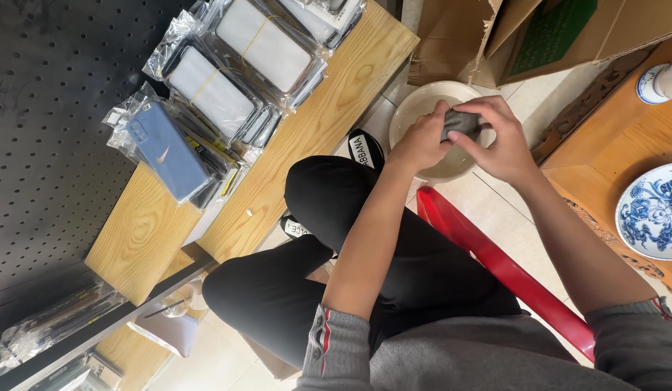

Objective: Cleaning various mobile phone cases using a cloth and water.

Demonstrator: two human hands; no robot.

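Observation:
Both of my hands meet over a white bowl (pixel 415 101) of cloudy water on the tiled floor. My left hand (pixel 421 141) and my right hand (pixel 499 141) squeeze a small dark grey cloth (pixel 460 123) between them, just above the water. My fingers cover most of the cloth. I sit with black trousers, knees bent towards the bowl.
A wooden shelf (pixel 328 108) on the left carries several phone cases in plastic bags (pixel 213 94), in front of a black pegboard. A red stool edge (pixel 488 253) runs under my right arm. A blue-and-white plate (pixel 654 210) rests on a wooden table, cardboard boxes (pixel 509 36) behind.

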